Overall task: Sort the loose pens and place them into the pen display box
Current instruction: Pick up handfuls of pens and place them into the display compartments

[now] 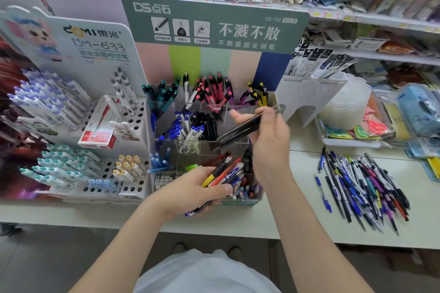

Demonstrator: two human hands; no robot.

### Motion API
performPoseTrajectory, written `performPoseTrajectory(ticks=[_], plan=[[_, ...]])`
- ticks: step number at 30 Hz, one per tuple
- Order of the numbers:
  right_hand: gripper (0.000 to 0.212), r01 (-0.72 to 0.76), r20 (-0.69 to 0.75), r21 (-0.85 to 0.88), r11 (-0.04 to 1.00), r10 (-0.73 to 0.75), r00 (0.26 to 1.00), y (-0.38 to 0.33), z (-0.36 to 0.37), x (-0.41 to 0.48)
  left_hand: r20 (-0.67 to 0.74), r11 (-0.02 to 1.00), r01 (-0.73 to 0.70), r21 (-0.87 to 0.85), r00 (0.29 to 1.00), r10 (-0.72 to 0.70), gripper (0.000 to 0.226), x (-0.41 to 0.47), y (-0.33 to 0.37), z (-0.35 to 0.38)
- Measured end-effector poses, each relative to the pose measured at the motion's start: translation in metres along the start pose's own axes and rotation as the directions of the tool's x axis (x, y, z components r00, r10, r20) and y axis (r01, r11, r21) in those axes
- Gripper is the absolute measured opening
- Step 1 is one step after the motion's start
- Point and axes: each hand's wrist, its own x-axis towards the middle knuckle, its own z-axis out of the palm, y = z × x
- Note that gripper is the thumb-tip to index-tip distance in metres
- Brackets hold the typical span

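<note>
Right hand (269, 131) fingers clenched on black pens (240, 129) above the box (240, 202), left hand (190, 191) grasping a bundle (223, 172), pile (362, 188) on tabletop (297, 221): we should tip them nib-down into the black compartment (207, 126).

Bright even shop light, soft shadows; wide-angle bending at edges, shelves blurred
</note>
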Motion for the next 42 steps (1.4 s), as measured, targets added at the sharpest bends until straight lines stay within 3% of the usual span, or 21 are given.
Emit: performPoseTrajectory(ticks=[1,3,5,8,11,13,16,19,23,26,30,33,36,38,40,42], plan=[[0.029,0.008,-0.081,0.043,0.999,-0.004,0.997,-0.001,-0.001,0.009,-0.059,0.999,-0.015,0.028,0.998,0.016,0.026,0.000,-0.003,0.000],[0.031,0.012,-0.125,-0.088,0.996,-0.023,0.992,-0.001,-0.005,0.020,-0.220,0.997,-0.074,-0.017,0.973,0.068,0.025,0.003,-0.010,0.000],[0.031,-0.007,-0.014,-0.317,0.948,0.003,1.000,0.001,-0.007,0.023,-0.388,0.988,-0.142,-0.060,0.915,0.108,0.021,0.005,-0.012,-0.001],[0.022,-0.076,0.183,-0.583,0.809,0.222,0.958,0.012,-0.004,0.025,-0.567,0.967,-0.253,-0.008,0.798,0.204,0.018,0.008,-0.010,-0.003],[0.039,-0.019,0.185,-0.888,0.460,0.396,0.900,0.024,0.003,0.034,-0.700,0.962,-0.272,0.002,0.687,0.195,0.020,0.014,-0.005,-0.006],[0.034,0.067,0.175,-0.934,0.351,0.285,0.942,0.027,0.012,0.037,-0.744,0.966,-0.257,0.013,0.643,0.181,0.021,0.018,-0.001,-0.008],[0.021,0.254,0.263,-0.964,0.078,0.157,0.952,0.025,0.024,0.034,-0.746,0.958,-0.287,-0.013,0.641,0.182,0.021,0.021,0.007,-0.011],[0.022,0.358,0.329,-0.922,-0.146,0.193,0.924,0.031,0.031,0.033,-0.730,0.951,-0.307,-0.031,0.657,0.188,0.021,0.022,0.008,-0.014],[0.027,0.463,0.397,-0.875,-0.141,0.339,0.853,0.025,0.030,0.034,-0.724,0.951,-0.306,-0.045,0.666,0.180,0.021,0.019,0.006,-0.013],[0.026,0.471,0.358,-0.865,-0.172,0.446,0.820,0.020,0.035,0.038,-0.721,0.944,-0.323,-0.063,0.669,0.181,0.021,0.018,0.002,-0.011],[0.062,0.428,0.306,-0.883,-0.191,0.457,0.835,0.011,0.041,0.042,-0.714,0.947,-0.309,-0.092,0.683,0.153,0.022,0.016,-0.002,-0.010],[0.082,0.424,0.276,-0.889,-0.172,0.538,0.797,0.002,0.042,0.045,-0.706,0.943,-0.315,-0.104,0.691,0.153,0.020,0.015,-0.002,-0.009],[0.062,0.437,0.290,-0.891,-0.123,0.584,0.758,-0.003,0.039,0.056,-0.678,0.940,-0.306,-0.152,0.724,0.126,0.023,0.014,-0.004,-0.011],[0.016,0.401,0.293,-0.913,-0.077,0.559,0.776,-0.010,0.033,0.060,-0.630,0.935,-0.296,-0.197,0.769,0.110,0.024,0.012,-0.006,-0.013],[0.020,0.368,0.307,-0.930,-0.007,0.538,0.786,-0.012,0.026,0.061,-0.564,0.911,-0.286,-0.298,0.823,0.073,0.022,0.008,-0.008,-0.014],[0.003,0.303,0.316,-0.946,0.114,0.520,0.794,-0.016,0.020,0.058,-0.497,0.871,-0.269,-0.411,0.867,0.033,0.024,0.005,-0.009,-0.013]])
